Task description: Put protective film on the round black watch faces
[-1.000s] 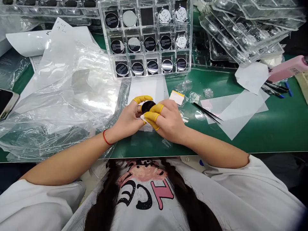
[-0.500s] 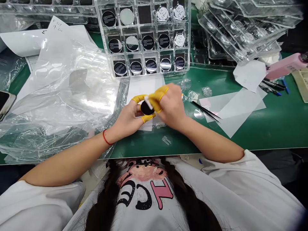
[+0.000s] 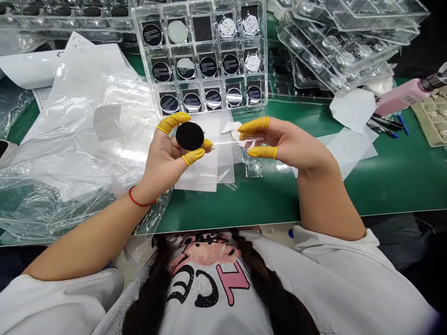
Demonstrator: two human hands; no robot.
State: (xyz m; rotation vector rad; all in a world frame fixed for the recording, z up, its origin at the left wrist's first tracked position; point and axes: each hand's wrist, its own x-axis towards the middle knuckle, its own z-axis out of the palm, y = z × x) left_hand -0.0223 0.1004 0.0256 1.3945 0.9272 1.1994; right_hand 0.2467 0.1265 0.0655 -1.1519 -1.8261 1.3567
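My left hand (image 3: 167, 144), with yellow finger cots on its fingertips, grips a round watch head (image 3: 189, 136) by its rim. The glossy black face is turned up towards me, and a small crown shows at its right edge. Level with it on the right, my right hand (image 3: 279, 142) also wears yellow cots and pinches a clear plastic film (image 3: 233, 141), seen almost edge-on. The film's left end reaches close to the watch head; whether they touch I cannot tell. Behind the right fingertips lies a crumpled white wipe (image 3: 232, 128).
A clear compartment tray (image 3: 206, 83) of round watch heads stands at the back. Stacked clear trays (image 3: 335, 46) fill the back right, near a pink bottle (image 3: 401, 97). Plastic bags (image 3: 132, 116) cover the left side. White sheets (image 3: 199, 179) lie under my hands.
My left hand has lifted the watch head up and left. My right hand has let go of the white wipe, moved right, and now holds a clear film.
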